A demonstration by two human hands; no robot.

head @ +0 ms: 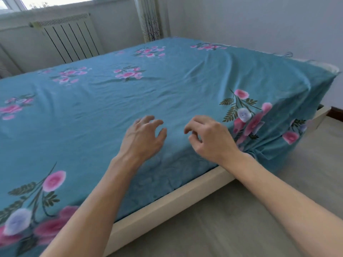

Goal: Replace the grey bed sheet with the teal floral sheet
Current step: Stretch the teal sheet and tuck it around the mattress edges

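The teal floral sheet (167, 93) covers the whole mattress top and hangs down its near side and right end. Shallow creases run across its middle and right part. My left hand (143, 138) hovers over the near edge of the sheet with fingers spread and loosely curled, holding nothing. My right hand (209, 138) is beside it, just above the same edge, fingers loosely curled and empty. No grey sheet is in view.
A pale wooden bed frame (185, 193) runs under the mattress along the near side. Light wood floor (241, 219) lies to my right. A white radiator (68, 38) and a curtain (150, 19) stand behind the bed. White wall on the right.
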